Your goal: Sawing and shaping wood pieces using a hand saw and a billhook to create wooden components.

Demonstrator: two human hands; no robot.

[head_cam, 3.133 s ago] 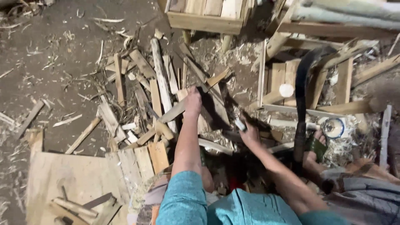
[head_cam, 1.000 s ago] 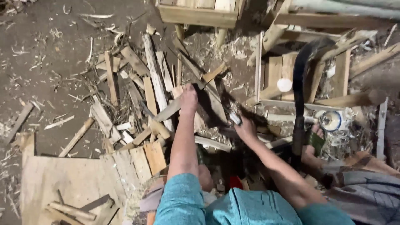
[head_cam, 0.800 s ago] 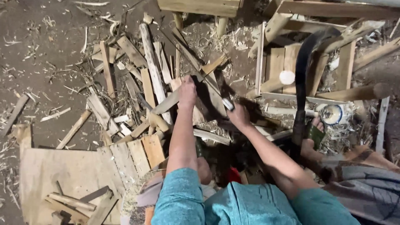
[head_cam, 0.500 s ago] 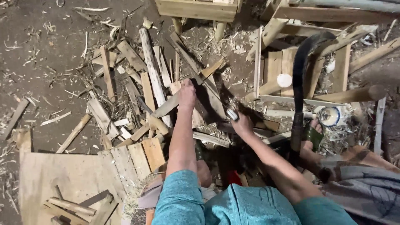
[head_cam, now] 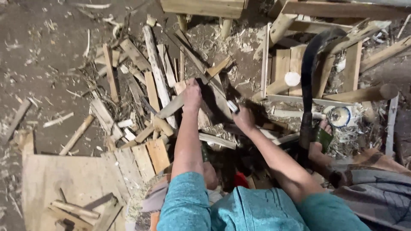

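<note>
My left hand (head_cam: 192, 92) still grips the wood strip (head_cam: 173, 105) on the scrap pile (head_cam: 141, 90), while my right hand (head_cam: 243, 119), clenched on the knife (head_cam: 222, 96), has drawn back nearer me, blade still against the strip.

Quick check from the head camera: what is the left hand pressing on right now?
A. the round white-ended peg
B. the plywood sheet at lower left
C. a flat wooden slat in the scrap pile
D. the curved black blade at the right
C: the left hand rests on a flat wooden slat amid the scrap pile, well apart from the curved black blade.
</note>
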